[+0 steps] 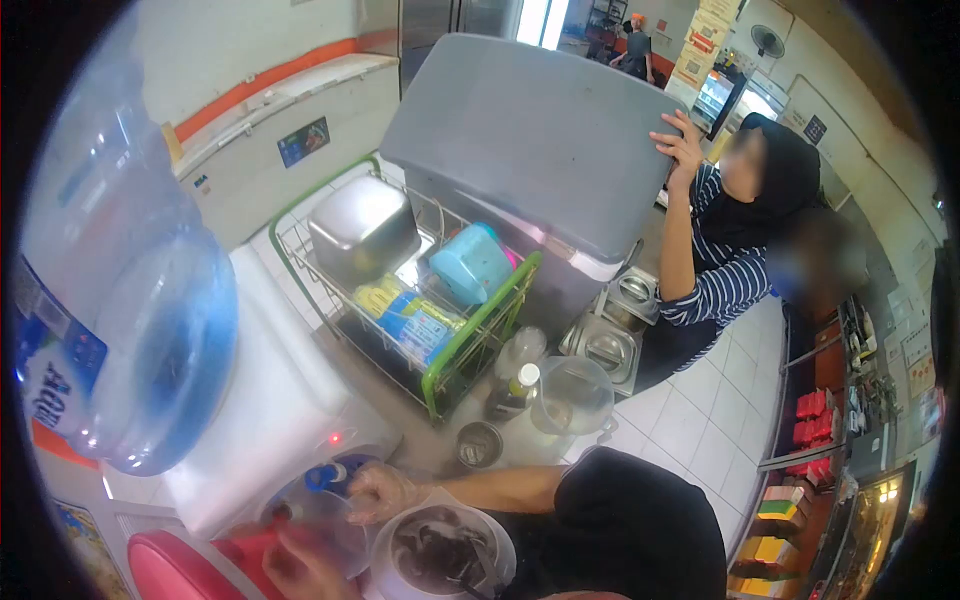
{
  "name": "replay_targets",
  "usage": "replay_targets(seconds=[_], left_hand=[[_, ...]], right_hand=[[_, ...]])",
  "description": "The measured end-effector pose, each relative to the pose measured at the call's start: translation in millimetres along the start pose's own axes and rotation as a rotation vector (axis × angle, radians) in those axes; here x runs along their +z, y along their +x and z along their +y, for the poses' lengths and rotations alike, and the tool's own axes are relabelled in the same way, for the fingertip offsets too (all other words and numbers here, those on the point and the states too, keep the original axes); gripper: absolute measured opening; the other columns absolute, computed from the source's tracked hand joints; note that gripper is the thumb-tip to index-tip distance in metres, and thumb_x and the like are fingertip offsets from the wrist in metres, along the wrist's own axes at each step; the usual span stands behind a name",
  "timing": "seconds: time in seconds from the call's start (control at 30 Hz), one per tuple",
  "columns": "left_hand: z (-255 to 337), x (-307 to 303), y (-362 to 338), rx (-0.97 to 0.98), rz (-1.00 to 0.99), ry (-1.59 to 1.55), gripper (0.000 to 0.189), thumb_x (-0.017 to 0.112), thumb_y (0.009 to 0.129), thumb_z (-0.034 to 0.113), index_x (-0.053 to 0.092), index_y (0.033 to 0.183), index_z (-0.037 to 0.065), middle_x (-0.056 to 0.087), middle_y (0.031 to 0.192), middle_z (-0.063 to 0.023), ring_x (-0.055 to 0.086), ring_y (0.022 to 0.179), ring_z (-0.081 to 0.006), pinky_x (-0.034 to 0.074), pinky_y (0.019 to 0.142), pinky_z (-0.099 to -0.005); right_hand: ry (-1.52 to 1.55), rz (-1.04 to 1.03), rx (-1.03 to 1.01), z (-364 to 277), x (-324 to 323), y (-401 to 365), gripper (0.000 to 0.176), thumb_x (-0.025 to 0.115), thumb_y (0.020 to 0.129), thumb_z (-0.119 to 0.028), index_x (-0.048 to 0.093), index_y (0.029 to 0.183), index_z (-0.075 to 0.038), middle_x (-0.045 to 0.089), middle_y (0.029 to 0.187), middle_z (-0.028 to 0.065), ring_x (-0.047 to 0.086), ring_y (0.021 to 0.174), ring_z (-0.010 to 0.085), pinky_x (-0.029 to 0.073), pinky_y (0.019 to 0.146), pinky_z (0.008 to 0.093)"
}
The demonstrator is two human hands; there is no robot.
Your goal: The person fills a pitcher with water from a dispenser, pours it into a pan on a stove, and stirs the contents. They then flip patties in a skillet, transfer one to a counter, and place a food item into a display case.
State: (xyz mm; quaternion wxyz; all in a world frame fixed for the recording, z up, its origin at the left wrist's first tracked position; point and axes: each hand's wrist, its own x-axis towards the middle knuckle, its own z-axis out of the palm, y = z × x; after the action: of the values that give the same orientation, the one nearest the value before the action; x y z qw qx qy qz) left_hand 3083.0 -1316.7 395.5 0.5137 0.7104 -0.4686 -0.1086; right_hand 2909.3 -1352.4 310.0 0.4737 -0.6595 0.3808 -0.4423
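My right hand [380, 492], in a thin clear glove with a black sleeve behind it, has its fingers curled beside the blue tap [328, 474] of the white water dispenser [270, 400]. My left hand [300, 568] is blurred at the bottom edge and grips a clear plastic cup [335, 525] under the taps. A round clear container with dark contents [440, 550] sits just right of both hands. I cannot tell whether the right hand presses the tap or touches the cup.
A big blue water bottle [130, 300] tops the dispenser. A green dish rack [440, 370] holds a metal pan, a blue tub and packets. Bottles, a glass jug [572, 395] and a metal cup [478, 443] stand nearby. A person in a striped top [715, 270] holds up a grey lid [530, 130].
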Motion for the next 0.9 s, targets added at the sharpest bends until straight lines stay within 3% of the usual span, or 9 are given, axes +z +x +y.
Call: replay_targets(seconds=[0.17, 0.23, 0.3, 0.37, 0.43, 0.47, 0.57, 0.7, 0.9], left_hand=[[36, -10, 7, 0.334, 0.294, 0.151, 0.025, 0.064, 0.092, 0.018, 0.049, 0.088, -0.001, 0.048, 0.078, -0.0055, 0.051, 0.071, -0.0144, 0.047, 0.071, -0.0307], [82, -8, 6, 0.308, 0.033, -0.487, 0.024, 0.062, 0.093, 0.014, 0.045, 0.085, 0.0, 0.045, 0.079, -0.0046, 0.05, 0.071, -0.0144, 0.044, 0.069, -0.0319], [117, -11, 9, 0.419, 0.002, -0.508, 0.021, 0.063, 0.09, 0.01, 0.044, 0.087, 0.001, 0.045, 0.079, -0.0044, 0.049, 0.069, -0.0135, 0.042, 0.064, -0.0309], [176, -14, 13, 0.78, -0.223, -0.493, 0.017, 0.066, 0.082, 0.006, 0.051, 0.089, 0.0, 0.05, 0.079, -0.0053, 0.049, 0.063, -0.0117, 0.041, 0.057, -0.0279], [258, -18, 16, 0.901, -0.626, -0.373, 0.031, 0.069, 0.08, 0.008, 0.063, 0.108, -0.006, 0.066, 0.081, -0.0118, 0.063, 0.069, -0.0185, 0.05, 0.067, -0.0317], [297, 5, 15, 0.967, -0.737, -0.575, 0.031, 0.068, 0.074, 0.003, 0.065, 0.104, -0.002, 0.061, 0.073, -0.0053, 0.053, 0.058, -0.0112, 0.041, 0.055, -0.0253], [400, 49, 15, 1.161, -1.045, -0.529, 0.038, 0.064, 0.08, 0.003, 0.062, 0.118, 0.006, 0.06, 0.062, -0.008, 0.056, 0.054, -0.0136, 0.045, 0.055, -0.0269], [487, 139, 4, 1.65, -0.958, -0.235, 0.047, 0.053, 0.086, 0.015, 0.053, 0.132, 0.012, 0.067, 0.093, -0.021, 0.066, 0.086, -0.0321, 0.051, 0.077, -0.0408], [523, 148, -26, 1.608, -1.056, 0.301, 0.063, 0.046, 0.083, 0.009, 0.042, 0.142, 0.029, 0.059, 0.125, -0.0176, 0.059, 0.112, -0.0336, 0.048, 0.093, -0.0448]], right_hand=[[0.01, 0.052, 0.01, 13, 5, -1, 0.037, 0.069, 0.08, -0.032, 0.056, 0.063, -0.002, 0.034, 0.051, 0.0054, 0.037, 0.048, 0.0168, 0.029, 0.047, 0.0363], [0.032, 0.0, -0.056, 4, -1, 1, 0.036, 0.068, 0.082, -0.033, 0.057, 0.063, -0.005, 0.038, 0.052, 0.0021, 0.038, 0.049, 0.0137, 0.029, 0.047, 0.0358], [0.178, 0.042, 0.034, -5, 0, -3, 0.047, 0.067, 0.085, -0.035, 0.045, 0.054, -0.007, 0.031, 0.051, -0.0005, 0.032, 0.05, 0.0123, 0.027, 0.047, 0.0358], [0.109, 0.036, -0.005, 6, 1, -2, 0.041, 0.067, 0.086, -0.033, 0.053, 0.057, -0.007, 0.042, 0.053, -0.0006, 0.039, 0.052, 0.0115, 0.032, 0.048, 0.0343], [0.195, 0.036, -0.031, 22, 10, 2, 0.038, 0.066, 0.087, -0.034, 0.058, 0.061, -0.007, 0.047, 0.055, 0.0007, 0.042, 0.054, 0.0116, 0.035, 0.05, 0.0345], [0.261, 0.029, -0.05, 29, 16, 4, 0.038, 0.065, 0.087, -0.035, 0.061, 0.063, -0.006, 0.049, 0.055, 0.0013, 0.044, 0.054, 0.0116, 0.036, 0.051, 0.0346], [0.158, 0.037, 0.075, 1, 3, -3, 0.039, 0.064, 0.088, -0.039, 0.064, 0.067, -0.006, 0.052, 0.057, 0.0029, 0.046, 0.055, 0.0118, 0.038, 0.052, 0.035], [0.098, -0.075, 0.095, -5, -8, -1, 0.041, 0.063, 0.088, -0.038, 0.06, 0.064, -0.005, 0.044, 0.057, 0.0014, 0.04, 0.055, 0.0121, 0.034, 0.051, 0.0362], [0.139, -0.047, -0.013, 36, 7, 5, 0.044, 0.062, 0.089, -0.039, 0.06, 0.065, -0.003, 0.044, 0.056, 0.0048, 0.043, 0.055, 0.0133, 0.035, 0.051, 0.0364]])
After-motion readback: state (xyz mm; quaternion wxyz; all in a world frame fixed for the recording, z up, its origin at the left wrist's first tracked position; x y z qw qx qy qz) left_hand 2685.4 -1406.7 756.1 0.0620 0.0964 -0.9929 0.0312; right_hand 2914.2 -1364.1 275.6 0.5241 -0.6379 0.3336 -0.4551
